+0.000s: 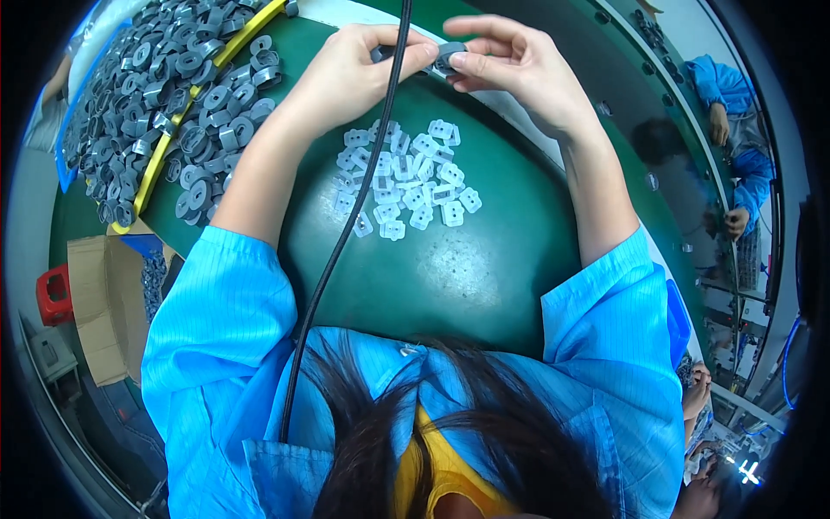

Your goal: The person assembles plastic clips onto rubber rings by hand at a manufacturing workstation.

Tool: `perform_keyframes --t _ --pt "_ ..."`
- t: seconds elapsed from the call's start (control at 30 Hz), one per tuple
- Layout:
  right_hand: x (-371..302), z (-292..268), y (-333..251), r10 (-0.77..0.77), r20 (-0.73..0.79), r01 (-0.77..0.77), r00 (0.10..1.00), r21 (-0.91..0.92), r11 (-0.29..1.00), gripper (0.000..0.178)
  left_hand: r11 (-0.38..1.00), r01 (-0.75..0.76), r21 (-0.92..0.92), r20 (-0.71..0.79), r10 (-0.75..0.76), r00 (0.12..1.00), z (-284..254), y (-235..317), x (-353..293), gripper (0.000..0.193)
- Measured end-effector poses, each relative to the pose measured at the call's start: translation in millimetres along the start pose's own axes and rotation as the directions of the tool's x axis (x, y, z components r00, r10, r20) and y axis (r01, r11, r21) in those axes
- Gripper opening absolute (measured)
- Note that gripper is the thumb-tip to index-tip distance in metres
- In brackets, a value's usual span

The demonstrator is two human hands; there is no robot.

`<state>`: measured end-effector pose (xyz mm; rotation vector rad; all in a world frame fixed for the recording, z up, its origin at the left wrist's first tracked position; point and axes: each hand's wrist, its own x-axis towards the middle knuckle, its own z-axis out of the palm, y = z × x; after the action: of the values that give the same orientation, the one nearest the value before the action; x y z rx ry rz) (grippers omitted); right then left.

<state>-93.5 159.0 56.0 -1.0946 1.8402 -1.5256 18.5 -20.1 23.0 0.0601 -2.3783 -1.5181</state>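
Observation:
At the far edge of the green table, my right hand [523, 73] pinches a grey ring-shaped plastic part [447, 57] between thumb and fingers. Close beside it, my left hand [359, 76] is closed, its thumb tip against the ring's left side. A bit of dark grey plastic [380, 54] shows within the left hand's grip, partly hidden by the fingers and a black cable. Nearer to me lies a loose cluster of small translucent white plastic pieces [402, 177].
A big heap of grey ring-shaped parts [143, 95] lies at the left, crossed by a yellow strip [173, 121]. The black cable [346, 233] hangs across the view. A cardboard box [99, 303] and a red container [54, 294] stand lower left. Other people's hands [719, 125] show at right.

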Motion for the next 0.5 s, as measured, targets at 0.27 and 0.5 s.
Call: perform_keyframes --t 0.27,0.5 --pt "2 -5 9 0.168 0.004 -0.161 0.986 0.308 0.937 0.027 0.850 -0.361 0.382 -0.112 0.431 0.896 10 16 -2 0.034" --pt "4 3 6 0.041 -0.063 -0.018 0.997 0.338 0.941 0.021 0.713 -0.446 0.541 -0.169 0.612 0.773 19 21 -1 0.032"
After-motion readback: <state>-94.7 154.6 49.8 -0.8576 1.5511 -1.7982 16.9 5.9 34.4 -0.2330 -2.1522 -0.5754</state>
